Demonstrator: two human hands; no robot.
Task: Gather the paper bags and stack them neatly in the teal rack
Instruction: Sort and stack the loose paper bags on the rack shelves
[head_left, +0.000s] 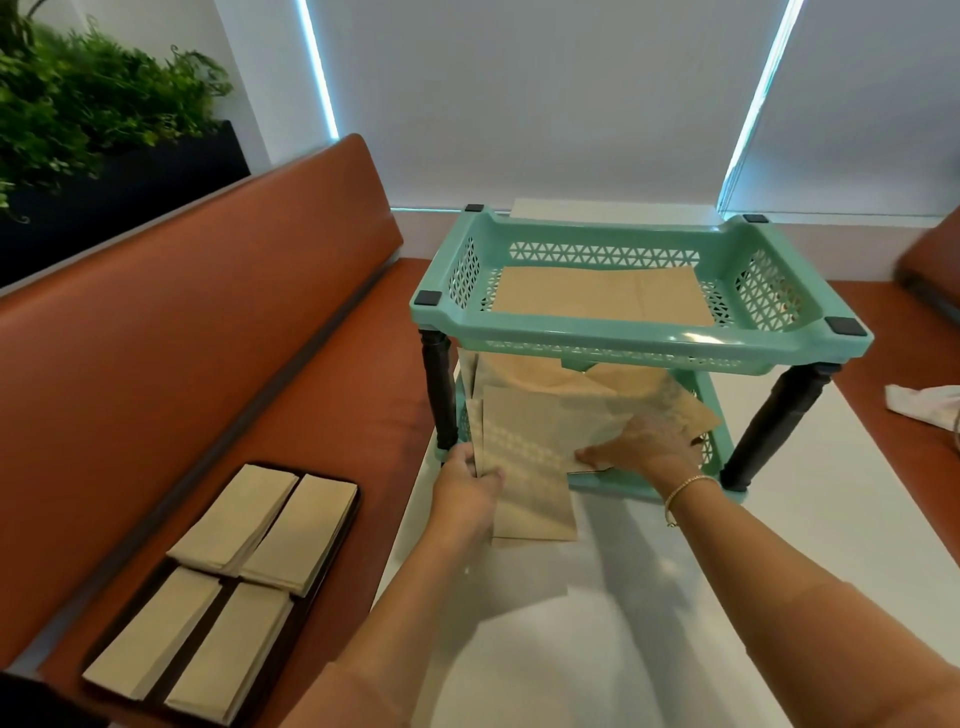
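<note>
Bags (602, 296) fill the teal rack (644, 340) top, while left hand (467, 486) grips and right hand (644, 447) flat-presses a loose stack (530, 457) (lower tier untidy).

Top tier of the teal rack (613, 338) hides the back of the lower-tier paper bags (545, 436). My left hand (465, 491) fingers are tucked behind the bags' edge, grip probably a pinch. Tray (332, 540) corner cut off at the bottom edge.

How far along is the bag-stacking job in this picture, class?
Done: paper bags lie flat in the teal rack's top tier. In hand: left hand grips and right hand presses a bag at the untidy lower tier. Left: four stacks on the bench tray.
</note>
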